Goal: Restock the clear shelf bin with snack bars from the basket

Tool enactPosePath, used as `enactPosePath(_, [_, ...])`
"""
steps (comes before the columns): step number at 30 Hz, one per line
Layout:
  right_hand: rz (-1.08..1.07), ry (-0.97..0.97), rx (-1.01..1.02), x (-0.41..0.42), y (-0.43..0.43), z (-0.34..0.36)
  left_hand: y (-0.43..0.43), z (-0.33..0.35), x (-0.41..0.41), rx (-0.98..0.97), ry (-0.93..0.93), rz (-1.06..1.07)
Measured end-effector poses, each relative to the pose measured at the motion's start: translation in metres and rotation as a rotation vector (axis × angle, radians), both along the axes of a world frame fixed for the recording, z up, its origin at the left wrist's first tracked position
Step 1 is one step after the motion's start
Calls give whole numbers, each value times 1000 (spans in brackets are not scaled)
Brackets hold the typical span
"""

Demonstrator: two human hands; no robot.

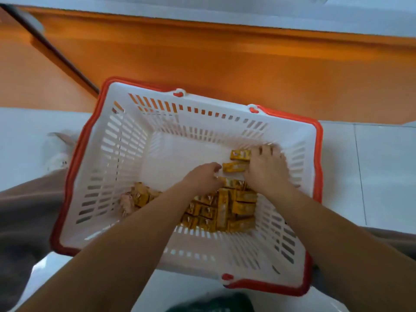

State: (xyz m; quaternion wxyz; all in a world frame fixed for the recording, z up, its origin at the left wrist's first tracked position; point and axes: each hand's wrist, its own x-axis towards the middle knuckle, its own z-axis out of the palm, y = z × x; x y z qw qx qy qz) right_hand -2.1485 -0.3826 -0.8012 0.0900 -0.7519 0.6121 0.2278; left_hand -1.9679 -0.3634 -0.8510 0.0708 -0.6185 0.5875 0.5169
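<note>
Floor-level (382, 176) restock: white slotted, red-rimmed basket (126, 167) holds yellow-wrapped snack bars (225, 206), 2 loose at far right, approx. a dozen-plus piled near right. Left hand (202, 174) curled at pile's edge, right hand (265, 170) spread over loose pair; grip unclear on both. Wrapper print too blurred to read.

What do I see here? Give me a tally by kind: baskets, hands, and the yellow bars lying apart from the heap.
Basket: 1
Hands: 2, the left hand and the right hand
Snack bars apart from the heap: 2
Heap of bars: 1, too jumbled to count singly
Total: 6, counting the heap as one
</note>
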Motion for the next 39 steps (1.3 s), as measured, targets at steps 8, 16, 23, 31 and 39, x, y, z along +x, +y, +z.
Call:
enactPosePath(8, [-279,-150,272,17,-18,-33,3,-19,2,-7,-18,33])
enactPosePath(16, [-188,-226,263,33,-29,-58,5,-25,18,3,19,209])
enactPosePath(23, [-250,-359,436,24,-32,-62,2,-14,62,26,57,522])
enactPosePath(31, [-81,-419,523,50,-28,-68,-3,-18,57,27,161,1000])
enactPosePath(39, [-107,-506,505,42,-33,-64,-10,-24,60,29,178,1040])
